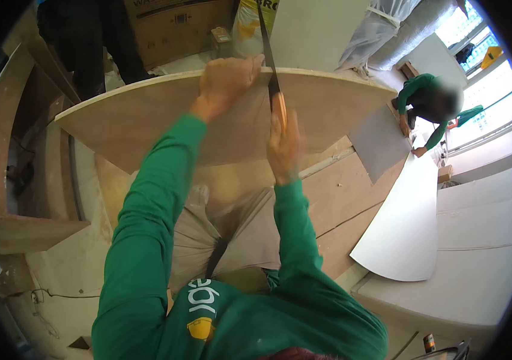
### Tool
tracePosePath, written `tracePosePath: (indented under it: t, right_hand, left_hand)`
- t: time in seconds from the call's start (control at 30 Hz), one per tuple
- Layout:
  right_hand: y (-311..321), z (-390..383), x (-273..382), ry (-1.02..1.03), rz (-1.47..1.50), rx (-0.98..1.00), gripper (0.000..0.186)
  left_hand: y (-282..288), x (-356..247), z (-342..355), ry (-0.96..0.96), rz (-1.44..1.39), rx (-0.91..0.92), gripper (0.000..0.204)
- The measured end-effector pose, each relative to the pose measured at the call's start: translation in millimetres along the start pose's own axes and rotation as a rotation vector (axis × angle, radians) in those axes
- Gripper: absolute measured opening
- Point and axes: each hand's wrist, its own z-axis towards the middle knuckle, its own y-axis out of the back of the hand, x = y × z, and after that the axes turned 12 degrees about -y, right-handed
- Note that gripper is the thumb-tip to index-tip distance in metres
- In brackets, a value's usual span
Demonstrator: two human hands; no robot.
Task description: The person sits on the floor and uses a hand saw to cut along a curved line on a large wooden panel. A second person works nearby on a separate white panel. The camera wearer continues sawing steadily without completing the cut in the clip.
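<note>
A large light plywood board (148, 120) with a curved far edge lies tilted in front of me. My left hand (227, 81) grips its far edge near the top middle. My right hand (284, 147) is closed around the orange handle of a hand saw (269, 57). The saw's dark blade runs up and away across the board's far edge, just right of my left hand. Both arms wear green sleeves. My beige trousers show below the board.
Another person in green (427, 102) crouches at the right over a grey sheet (379, 141). A white curved panel (406, 222) and white boards lie at the right. Wooden framing (3, 174) stands at the left; a cardboard box (175, 27) and a second person's dark legs (87, 42) are behind.
</note>
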Motion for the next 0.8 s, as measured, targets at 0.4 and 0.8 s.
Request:
tracePosePath:
  t: [0.4,0.8]
  right_hand:
    - [16.9,-35.6,-6.5,0.007,0.046,-0.019,0.024]
    - [104.7,-158.4,-78.7,-0.198,-0.031,0.104,0.041]
  left_hand:
    - [-1.0,-6.0,4.5,0.01,0.0,-0.02,0.056]
    - [-31.2,-20.2,0.0,0.002,-0.071,0.147,0.035]
